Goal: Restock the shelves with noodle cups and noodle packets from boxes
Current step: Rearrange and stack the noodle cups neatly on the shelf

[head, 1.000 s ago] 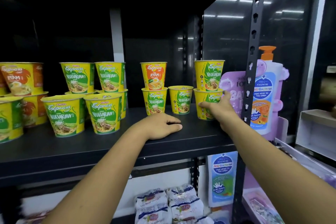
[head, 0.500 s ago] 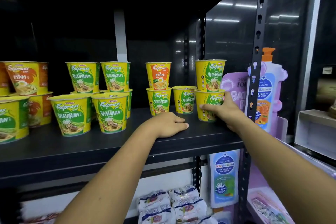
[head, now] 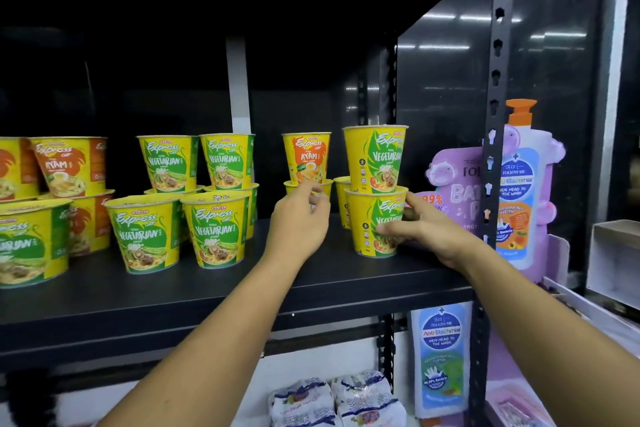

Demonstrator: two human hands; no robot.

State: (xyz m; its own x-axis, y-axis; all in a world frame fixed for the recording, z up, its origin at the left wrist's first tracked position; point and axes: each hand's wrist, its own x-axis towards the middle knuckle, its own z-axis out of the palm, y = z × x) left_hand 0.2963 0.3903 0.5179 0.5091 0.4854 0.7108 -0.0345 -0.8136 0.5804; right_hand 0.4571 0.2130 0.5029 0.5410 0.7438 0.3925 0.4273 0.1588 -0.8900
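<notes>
Two cups stand stacked at the right end of the shelf (head: 207, 288), and our right hand (head: 426, 232) holds the lower Vegetarian cup (head: 363, 215), with the thumb laid across its front low down and the fingers wrapped round its right side. That cup is a tapered yellow tub with a green leaf-shaped panel, white "Express" script, the word "Vegetarian" and a picture of noodles near the base. The upper Vegetarian cup (head: 375, 159) sits upright on its lid and looks the same.

Just to the left, an Ayam cup (head: 307, 158), yellow with an orange panel, tops another stack. Our left hand (head: 299, 222) is raised in front of the cup beneath it, fingers curled at the rim; we cannot tell whether they grip it or only touch it.

More of these cups fill the shelf's left part, some stacked. Below the shelf lie white noodle packets (head: 332, 399). A pump bottle (head: 519, 184) stands beyond the upright post on the right.
</notes>
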